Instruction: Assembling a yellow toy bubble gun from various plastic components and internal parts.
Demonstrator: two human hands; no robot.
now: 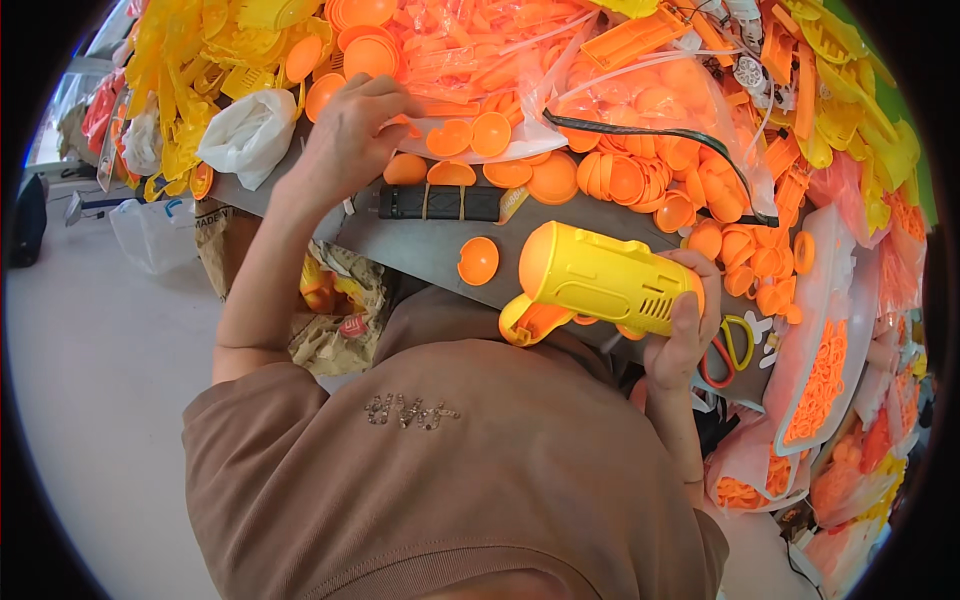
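In my right hand (686, 335) is a yellow plastic toy housing (600, 278), roughly cylindrical, with slots and an orange rounded end. It is held tilted above the near edge of the table, with an orange and yellow part projecting below its left end. My left hand (355, 135) reaches to the far left, over the orange parts. Its fingers are curled down among round orange caps (370, 58), and what they grip, if anything, is hidden. One loose orange cap (478, 260) with a notch lies between me and a black bar-shaped object (440, 203) wrapped with bands.
Clear bags of orange parts (650, 95) cover the far side of the grey table (400, 250). Yellow parts (225, 50) are heaped at the far left, beside a white plastic bag (248, 135). At right are scissors (730, 355) and a tray of small orange rings (818, 385).
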